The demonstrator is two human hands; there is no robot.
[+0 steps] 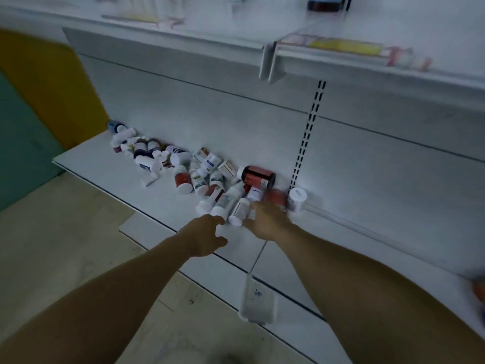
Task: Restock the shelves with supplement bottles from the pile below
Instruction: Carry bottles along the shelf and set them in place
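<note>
Left hand [207,236] loosely open by white bottle [224,203], right hand [267,222] blurred, grip unclear, red bottle [275,199] half hidden, empty upper shelf [367,67] overhead

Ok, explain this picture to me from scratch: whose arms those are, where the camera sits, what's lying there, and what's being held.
There is no machine here. The two bare arms belong to a person, and the single picture comes from a camera worn on that person's head, looking forward and down.

The arms reach toward a pile of bottles lying mostly on their sides on the bottom shelf, against its back panel. Most are white with white caps; one dark bottle with a red label stands out, and a white bottle sits at the right end.

The left hand is at the near edge of the pile, its fingers touching or nearly touching a bottle cap. The right hand reaches into the pile; the blur hides whether it has gripped anything.

The upper shelf carries price strips along its edge.
</note>
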